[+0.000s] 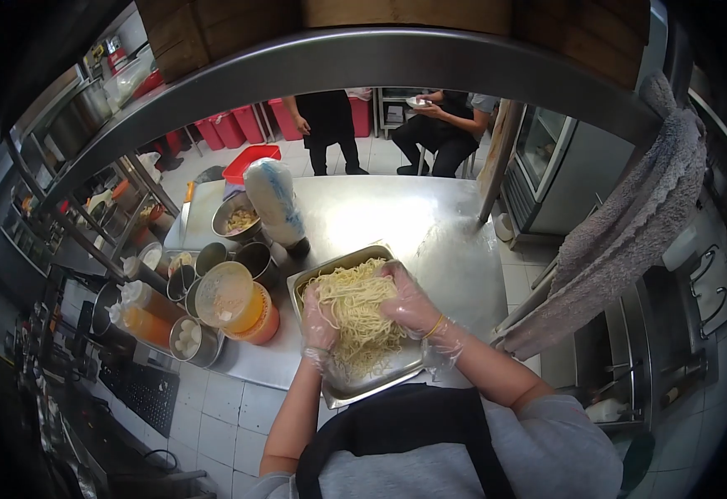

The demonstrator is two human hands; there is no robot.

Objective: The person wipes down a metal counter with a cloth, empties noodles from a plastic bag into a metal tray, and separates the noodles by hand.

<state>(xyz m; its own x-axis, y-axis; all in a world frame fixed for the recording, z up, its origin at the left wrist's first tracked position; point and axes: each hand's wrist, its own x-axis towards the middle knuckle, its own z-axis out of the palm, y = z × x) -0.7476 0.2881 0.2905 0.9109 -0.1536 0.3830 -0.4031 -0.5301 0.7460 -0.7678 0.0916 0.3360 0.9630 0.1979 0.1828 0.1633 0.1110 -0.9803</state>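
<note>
A heap of pale noodles [357, 303] lies in a rectangular steel pan [363, 391] at the near edge of the steel table. Both my hands wear clear plastic gloves. My left hand [320, 323] grips the noodles from the left side, its fingers partly buried in the strands. From the right, my right hand [409, 303] is closed on the same heap, with a yellow band at the wrist. Loose strands hang down between the hands toward the pan's bottom.
Left of the pan stand tubs [224, 295], orange sauce bottles [143, 312], a bowl of eggs [187, 337] and a knife [187, 204] on a cutting board. A wrapped stack [272, 200] stands behind. A towel [613, 224] hangs at right. Two people are beyond the table [380, 208].
</note>
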